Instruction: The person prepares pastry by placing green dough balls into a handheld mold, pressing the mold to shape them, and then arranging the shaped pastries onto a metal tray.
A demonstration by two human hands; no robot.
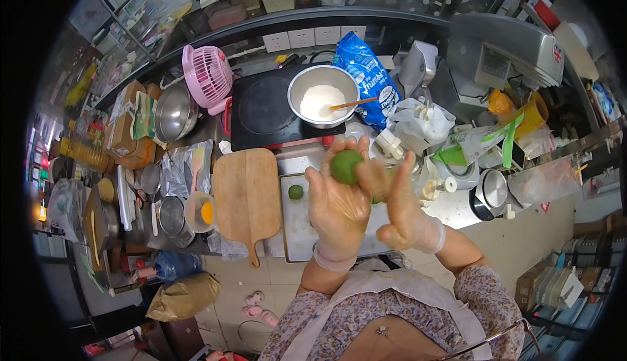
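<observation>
My left hand point(339, 209), in a clear thin glove, is raised palm up over a metal baking tray. A round green ball point(346, 167) rests against its fingers. My right hand point(404, 204), also gloved and partly blurred, is just right of the ball with its fingers apart. Beneath the hands, the paper-lined tray point(297, 238) bears a smaller-looking green ball point(295, 192) at its upper left, and more green shows partly behind my hands. Whether the right fingertips touch the ball, I cannot tell.
Left of the tray lies a wooden cutting board point(247, 194). Behind are a black induction cooktop point(267, 101), a steel bowl point(323, 74) of white powder, a blue bag point(367, 77) and a pink fan point(208, 77). A kitchen scale point(490, 192) is at right; an egg-yolk bowl point(198, 211) at left.
</observation>
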